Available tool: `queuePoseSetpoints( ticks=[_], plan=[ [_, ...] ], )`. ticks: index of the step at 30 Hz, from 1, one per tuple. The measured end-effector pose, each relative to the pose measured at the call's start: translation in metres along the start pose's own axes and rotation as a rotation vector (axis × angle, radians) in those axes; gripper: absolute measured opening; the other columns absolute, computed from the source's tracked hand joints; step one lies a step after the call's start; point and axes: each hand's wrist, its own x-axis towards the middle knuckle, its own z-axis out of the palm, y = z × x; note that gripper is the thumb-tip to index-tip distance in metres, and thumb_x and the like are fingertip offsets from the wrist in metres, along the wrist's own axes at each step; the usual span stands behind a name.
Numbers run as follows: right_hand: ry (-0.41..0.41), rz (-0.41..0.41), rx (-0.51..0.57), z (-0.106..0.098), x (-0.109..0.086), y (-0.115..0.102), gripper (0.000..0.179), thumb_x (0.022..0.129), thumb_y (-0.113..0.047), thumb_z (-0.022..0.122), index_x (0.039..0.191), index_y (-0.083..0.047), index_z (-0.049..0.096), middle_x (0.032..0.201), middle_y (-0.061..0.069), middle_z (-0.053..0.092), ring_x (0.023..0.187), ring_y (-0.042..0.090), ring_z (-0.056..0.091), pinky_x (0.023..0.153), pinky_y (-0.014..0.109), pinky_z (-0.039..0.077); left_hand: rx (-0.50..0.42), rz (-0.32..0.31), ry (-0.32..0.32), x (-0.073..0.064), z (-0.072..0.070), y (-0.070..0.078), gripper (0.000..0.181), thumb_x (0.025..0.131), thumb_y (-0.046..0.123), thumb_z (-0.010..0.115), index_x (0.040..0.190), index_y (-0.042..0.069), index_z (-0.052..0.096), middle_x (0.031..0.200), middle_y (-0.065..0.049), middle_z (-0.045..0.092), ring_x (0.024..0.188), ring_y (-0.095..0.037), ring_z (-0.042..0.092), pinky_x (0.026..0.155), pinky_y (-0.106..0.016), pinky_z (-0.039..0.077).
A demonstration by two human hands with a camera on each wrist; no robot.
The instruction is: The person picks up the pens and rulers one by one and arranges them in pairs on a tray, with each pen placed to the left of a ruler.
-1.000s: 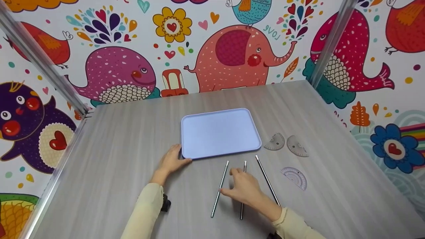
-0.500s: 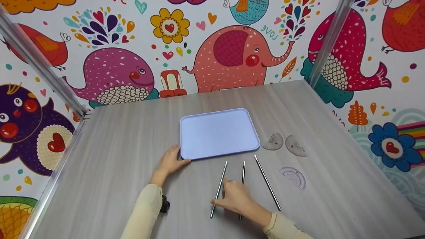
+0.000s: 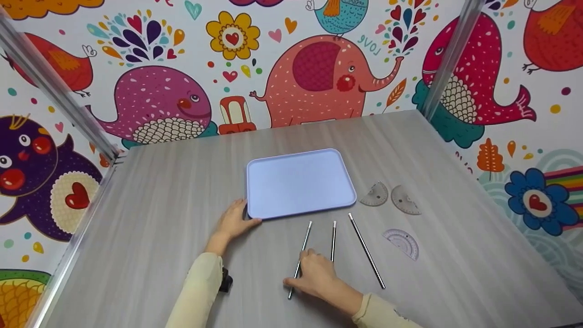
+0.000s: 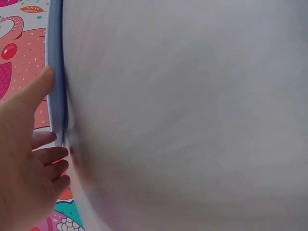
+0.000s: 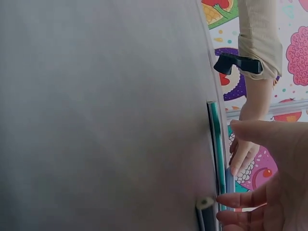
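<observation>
1. Head view: my left hand [image 3: 233, 223] is at the near left corner of the pale blue tray [image 3: 300, 182], thumb lying along its near edge, the other fingers reaching up its left side. They rest against the rim, thumb and fingers parted in a wide angle.
2. That forearm, in its cream sleeve [image 3: 196, 282], comes in from the bottom; a black device [image 3: 226, 280] sits at the wrist.
3. My right hand [image 3: 316, 273] is palm down over the lower half of the left pencil [image 3: 306, 239], thumb to its left. It also covers the lower part of the middle pencil [image 3: 334, 237]. The right pencil [image 3: 366, 250] slants nearby on the desk [image 3: 182, 191], with three protractors [image 3: 375, 194] beyond it.
4. Left wrist view: my thumb tip touches the tray's rim; the remaining fingers are softly bent near the corner, slightly separated.
5. Right wrist view: my thumb and fingers stand well apart, the left pencil lying across the gap. I pinch nothing; whether a fingertip brushes the pencil I cannot tell. Another pencil's end shows beside my fingertips, and my left arm stretches beyond.
</observation>
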Motion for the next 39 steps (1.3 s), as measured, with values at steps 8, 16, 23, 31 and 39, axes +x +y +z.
queuePoseSetpoints(
  ticks=[8,16,23,31,39],
  plan=[
    [0.005,-0.007,0.014,0.002,0.001,-0.003,0.056,0.058,-0.046,0.077,0.080,0.001,0.058,0.071,0.010,0.054,0.061,0.030,0.059,0.049,0.037,0.049,0.010,0.006,0.007,0.001,0.002,-0.002,0.077,0.079,0.038,0.068,0.132,-0.009,0.038,0.136,-0.029,0.036,0.129,-0.040,0.029,0.107,-0.048,0.022],
    [-0.020,0.016,0.159,-0.002,-0.001,0.007,0.041,0.058,-0.028,0.080,0.076,-0.002,0.054,0.066,0.008,0.057,0.058,0.026,0.059,0.046,0.036,0.047,0.011,0.007,0.002,0.001,0.001,-0.002,0.077,0.078,0.037,0.068,0.132,-0.008,0.038,0.136,-0.028,0.036,0.129,-0.040,0.029,0.108,-0.047,0.022],
    [0.004,0.030,0.283,-0.002,-0.003,0.012,0.042,0.056,-0.009,0.082,0.081,-0.001,0.049,0.064,0.009,0.059,0.056,0.020,0.057,0.044,0.031,0.045,0.017,0.000,0.000,0.001,0.000,-0.001,0.076,0.078,0.038,0.068,0.132,-0.009,0.039,0.136,-0.028,0.037,0.129,-0.040,0.030,0.107,-0.047,0.024],
    [0.033,-0.005,0.341,-0.002,-0.007,0.011,0.034,0.058,0.007,0.074,0.075,-0.003,0.047,0.061,0.005,0.054,0.055,0.017,0.053,0.043,0.028,0.043,0.013,0.003,0.002,0.001,0.000,-0.002,0.076,0.079,0.037,0.067,0.131,-0.010,0.039,0.136,-0.029,0.036,0.128,-0.040,0.030,0.107,-0.048,0.024],
    [-0.038,-0.005,0.387,-0.005,-0.005,0.012,0.028,0.057,0.011,0.062,0.077,-0.002,0.048,0.059,0.000,0.049,0.053,0.011,0.044,0.041,0.023,0.038,0.021,0.007,-0.001,0.001,-0.001,-0.001,0.077,0.079,0.038,0.067,0.131,-0.010,0.039,0.136,-0.029,0.036,0.129,-0.040,0.030,0.107,-0.047,0.023]
  ],
)
